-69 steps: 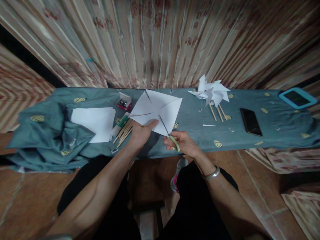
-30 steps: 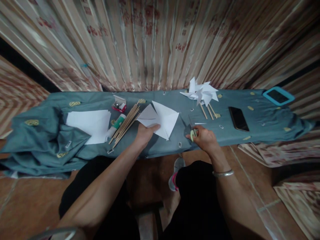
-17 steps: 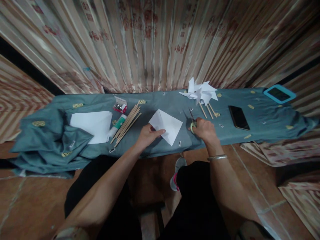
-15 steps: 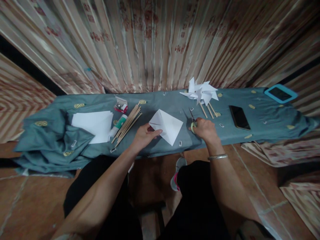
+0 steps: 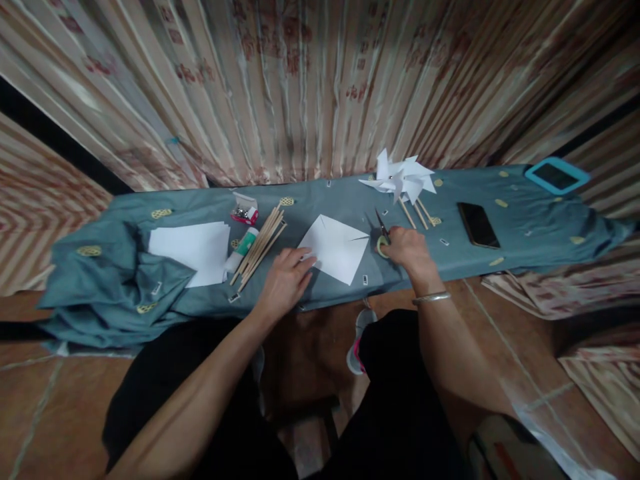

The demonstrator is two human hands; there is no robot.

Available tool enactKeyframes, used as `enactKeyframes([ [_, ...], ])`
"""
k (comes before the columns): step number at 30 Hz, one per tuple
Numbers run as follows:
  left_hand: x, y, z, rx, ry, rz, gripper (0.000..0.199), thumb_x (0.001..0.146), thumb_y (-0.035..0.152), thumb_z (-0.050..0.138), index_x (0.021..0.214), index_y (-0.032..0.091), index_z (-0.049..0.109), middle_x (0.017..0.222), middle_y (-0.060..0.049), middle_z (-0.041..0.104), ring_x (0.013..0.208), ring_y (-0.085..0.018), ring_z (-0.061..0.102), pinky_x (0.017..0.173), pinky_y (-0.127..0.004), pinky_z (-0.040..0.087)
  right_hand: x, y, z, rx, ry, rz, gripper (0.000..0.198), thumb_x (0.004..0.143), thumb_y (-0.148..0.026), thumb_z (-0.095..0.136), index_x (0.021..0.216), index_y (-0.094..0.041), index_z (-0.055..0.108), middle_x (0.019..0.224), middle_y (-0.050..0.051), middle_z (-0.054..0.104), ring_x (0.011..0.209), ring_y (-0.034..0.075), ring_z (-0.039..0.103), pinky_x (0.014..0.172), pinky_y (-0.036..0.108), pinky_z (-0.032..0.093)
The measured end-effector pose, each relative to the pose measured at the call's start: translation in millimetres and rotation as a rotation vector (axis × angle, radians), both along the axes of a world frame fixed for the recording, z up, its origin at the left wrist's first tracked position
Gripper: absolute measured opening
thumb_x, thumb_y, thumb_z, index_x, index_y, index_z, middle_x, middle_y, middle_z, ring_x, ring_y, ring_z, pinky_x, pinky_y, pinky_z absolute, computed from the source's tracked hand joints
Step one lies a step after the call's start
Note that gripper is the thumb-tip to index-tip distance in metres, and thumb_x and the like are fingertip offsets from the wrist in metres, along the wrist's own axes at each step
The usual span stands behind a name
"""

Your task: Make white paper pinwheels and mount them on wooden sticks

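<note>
- With the person seated at the cloth-draped counter (image 5: 525,247), I read the places as a dial centred on the square of white paper (image 5: 337,248), twelve o'clock pointing away from the lap.
- That square lies on the counter in front of the person, turned like a diamond, with a slit running in at its three o'clock corner and another at its top corner.
- The left hand (image 5: 286,280) comes in from eight o'clock, palm down, fingers slightly apart and bent, their tips resting on the paper's near-left edge.
- The right hand (image 5: 407,250) is at three o'clock, fingers clamped on the pale green handles of the scissors (image 5: 383,232); the blades point between eleven and twelve, just beside the paper but clear of it.
- A silver bangle (image 5: 431,299) circles the right wrist.
- Between one and two o'clock lie white pinwheels (image 5: 407,180) on wooden sticks, grouped together.
- A dark phone (image 5: 479,225) lies farther out at three o'clock.
- Toward nine o'clock are loose wooden sticks (image 5: 259,248), then a glue stick (image 5: 243,249) beside them, then a paper stack (image 5: 195,250) partly under bunched cloth.
- At ten o'clock sits an open red box (image 5: 245,212) of small shiny pieces.
</note>
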State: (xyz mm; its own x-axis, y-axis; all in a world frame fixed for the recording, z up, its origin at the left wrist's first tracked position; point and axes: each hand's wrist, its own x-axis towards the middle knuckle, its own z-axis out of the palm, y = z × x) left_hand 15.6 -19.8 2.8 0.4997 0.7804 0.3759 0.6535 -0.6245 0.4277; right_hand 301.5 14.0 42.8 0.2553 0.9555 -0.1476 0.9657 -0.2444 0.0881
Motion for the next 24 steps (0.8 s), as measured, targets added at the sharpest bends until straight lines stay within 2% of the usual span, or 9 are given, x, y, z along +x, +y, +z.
enactKeyframes([
  [5,24.5,5.5,-4.4,-0.017,0.145,-0.126,0.027,0.087,0.016,0.060,0.113,0.016,0.068,0.126,-0.013,0.066,0.116,-0.032,0.054,0.093,-0.048,0.048,12.5,-2.6,-3.6,0.040,0.017,-0.023,0.039,0.084,-0.033,0.063,0.114,-0.009,0.066,0.107,0.019,0.073,0.101,0.032,0.069,0.082,0.037,0.050],
  [11,29.8,12.6,-3.9,-0.040,0.184,-0.163,0.019,0.091,0.019,0.057,0.102,0.015,0.072,0.113,-0.012,0.071,0.106,-0.029,0.058,0.090,-0.045,0.048,19.0,-10.6,-1.5,0.031,-0.014,-0.080,0.027,0.087,-0.031,0.057,0.102,-0.015,0.072,0.103,0.019,0.073,0.097,0.032,0.069,0.079,0.039,0.050],
  [14,32.7,11.4,-4.7,-0.050,0.203,-0.168,0.018,0.092,0.019,0.056,0.100,0.015,0.072,0.110,-0.012,0.072,0.106,-0.028,0.059,0.091,-0.045,0.048,13.5,-16.0,2.8,0.049,0.003,-0.035,0.029,0.091,-0.033,0.053,0.102,-0.014,0.073,0.101,0.021,0.073,0.097,0.034,0.068,0.080,0.041,0.050],
  [17,34.6,9.5,-4.5,-0.049,0.178,-0.154,0.017,0.092,0.019,0.056,0.099,0.016,0.072,0.109,-0.011,0.072,0.105,-0.027,0.059,0.090,-0.043,0.048,-0.7,-22.8,3.9,0.147,0.065,0.082,0.034,0.095,-0.031,0.047,0.115,-0.013,0.069,0.107,0.020,0.073,0.099,0.033,0.068,0.084,0.041,0.050],
  [21,12.0,14.3,3.0,-0.013,0.046,-0.025,0.021,0.094,0.027,0.054,0.102,0.017,0.071,0.110,-0.008,0.072,0.103,-0.023,0.060,0.092,-0.037,0.048,-23.7,-29.9,-5.5,0.299,0.180,0.277,0.035,0.096,-0.027,0.045,0.116,-0.011,0.068,0.114,0.018,0.073,0.103,0.031,0.068,0.089,0.038,0.050],
  [24,-31.9,23.0,12.5,0.025,0.005,0.213,0.027,0.094,0.028,0.051,0.108,0.014,0.068,0.112,-0.012,0.070,0.107,-0.027,0.059,0.098,-0.042,0.045,-34.1,-31.0,-15.7,0.362,0.269,0.373,0.030,0.094,-0.025,0.050,0.112,-0.013,0.071,0.111,0.015,0.074,0.100,0.029,0.070,0.088,0.037,0.052],
])
